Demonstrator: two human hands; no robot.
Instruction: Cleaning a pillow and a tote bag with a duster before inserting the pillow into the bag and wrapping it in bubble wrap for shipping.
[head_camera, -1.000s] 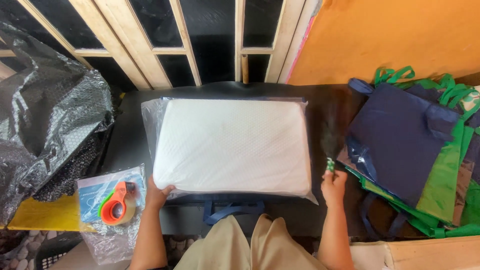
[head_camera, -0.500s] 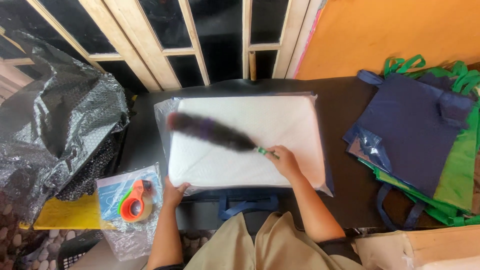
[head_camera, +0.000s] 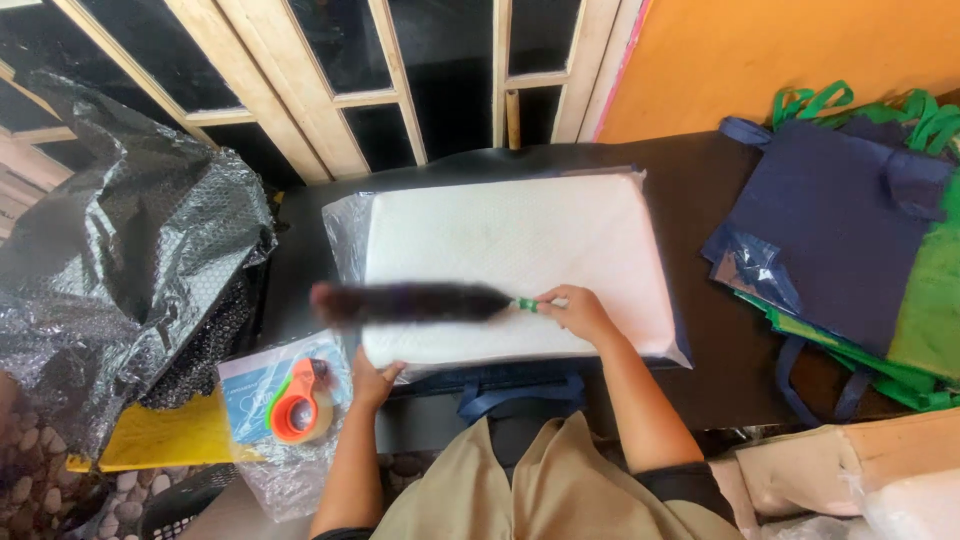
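Note:
A white pillow in clear plastic wrap (head_camera: 510, 250) lies flat on a dark table (head_camera: 700, 190). My right hand (head_camera: 578, 312) grips the green handle of a dark feather duster (head_camera: 410, 303), whose blurred head lies across the pillow's near half and points left. My left hand (head_camera: 372, 380) presses on the pillow's near left corner, fingers bent over the edge. A blue bag handle (head_camera: 500, 398) hangs below the pillow's front edge.
Crumpled black bubble wrap (head_camera: 110, 280) fills the left side. An orange and green tape dispenser (head_camera: 298, 402) lies on a plastic sleeve next to a yellow sheet (head_camera: 160, 440). Navy and green fabric bags (head_camera: 850, 230) are stacked at right. Wooden window frames stand behind.
The duster swept from the pillow's right edge across the top and now lies lower, near the front edge. My right hand moved left and down. The left hand stayed put.

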